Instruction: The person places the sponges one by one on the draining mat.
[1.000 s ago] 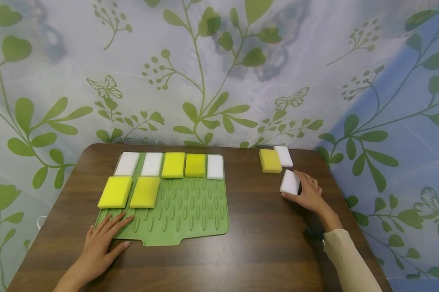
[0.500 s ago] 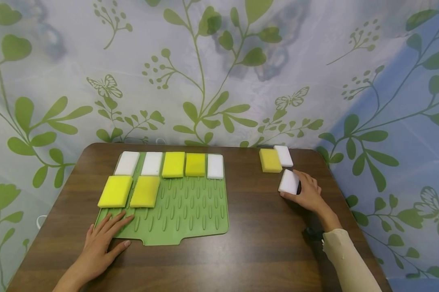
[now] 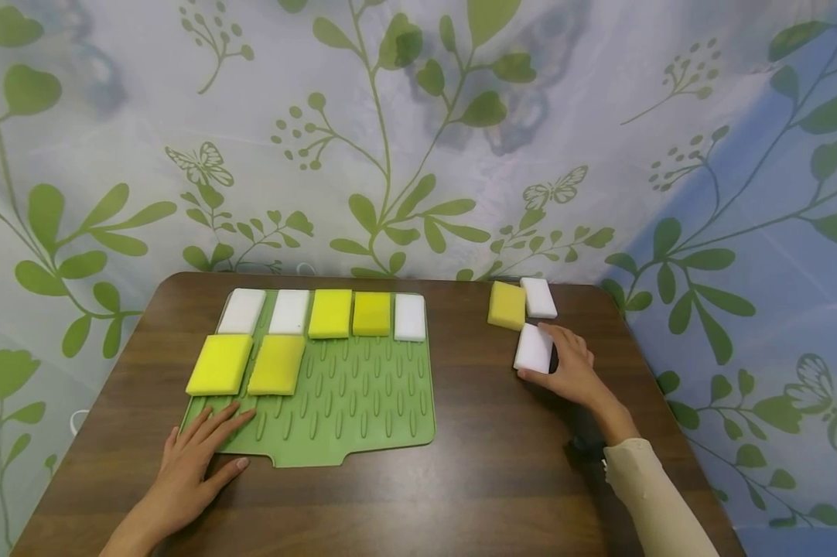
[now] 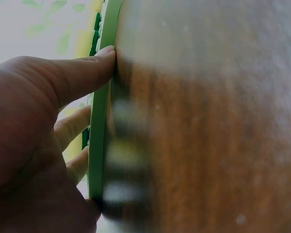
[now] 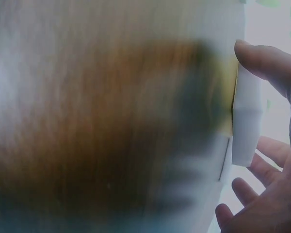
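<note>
In the head view my right hand (image 3: 570, 370) grips a white sponge (image 3: 533, 348) on the table's right side, thumb at its near edge and fingers at its far edge. The right wrist view shows that white sponge (image 5: 247, 111) between thumb and fingers. Just behind it lie a yellow sponge (image 3: 507, 306), slightly turned, and a second white sponge (image 3: 539, 299). My left hand (image 3: 192, 468) rests with spread fingers on the near left corner of a green ridged mat (image 3: 370, 402). Its thumb touches the mat's edge (image 4: 99, 126) in the left wrist view.
Along the mat's back edge runs a row of white sponges (image 3: 243, 312) and yellow sponges (image 3: 331, 313). Two more yellow sponges (image 3: 220, 365) lie in front at the left. A leaf-patterned curtain (image 3: 404, 155) hangs behind the brown table (image 3: 474, 464).
My right hand has moved left with the white sponge. The loose yellow sponge behind it has shifted slightly left and turned. My left hand and the mat have stayed put.
</note>
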### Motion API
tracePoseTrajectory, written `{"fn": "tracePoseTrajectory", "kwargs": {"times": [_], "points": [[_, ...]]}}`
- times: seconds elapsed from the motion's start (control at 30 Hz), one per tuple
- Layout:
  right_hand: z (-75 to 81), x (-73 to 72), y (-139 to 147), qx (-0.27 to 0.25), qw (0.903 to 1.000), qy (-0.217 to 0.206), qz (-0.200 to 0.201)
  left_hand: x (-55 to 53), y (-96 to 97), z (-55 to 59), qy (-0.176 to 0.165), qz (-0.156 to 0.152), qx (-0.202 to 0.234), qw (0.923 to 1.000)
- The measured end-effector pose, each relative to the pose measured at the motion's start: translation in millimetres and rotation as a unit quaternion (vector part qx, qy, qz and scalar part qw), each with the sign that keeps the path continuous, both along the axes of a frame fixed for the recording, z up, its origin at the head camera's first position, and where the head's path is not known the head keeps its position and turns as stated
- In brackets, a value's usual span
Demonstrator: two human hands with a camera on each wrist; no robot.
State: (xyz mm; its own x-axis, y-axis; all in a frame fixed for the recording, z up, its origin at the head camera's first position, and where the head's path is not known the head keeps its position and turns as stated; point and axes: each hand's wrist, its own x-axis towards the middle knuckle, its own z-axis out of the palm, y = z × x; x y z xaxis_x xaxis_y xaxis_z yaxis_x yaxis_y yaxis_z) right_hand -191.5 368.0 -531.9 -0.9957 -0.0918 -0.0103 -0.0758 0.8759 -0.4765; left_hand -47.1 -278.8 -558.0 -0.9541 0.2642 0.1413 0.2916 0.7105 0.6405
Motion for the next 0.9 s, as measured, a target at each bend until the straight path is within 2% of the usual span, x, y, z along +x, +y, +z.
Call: {"fn": "tracePoseTrajectory", "kwargs": {"times": [0.43, 0.9], "points": [[2.4, 6.0, -24.2, -0.002, 0.9994, 0.019, 0.03, 0.6, -0.1, -1.8, 0.002, 0.0, 0.0, 1.0], [12.0, 18.3, -66.8, -0.007, 0.995, 0.051, 0.086, -0.1, -0.2, -1.8, 0.006, 0.002, -0.002, 1.0]]}}
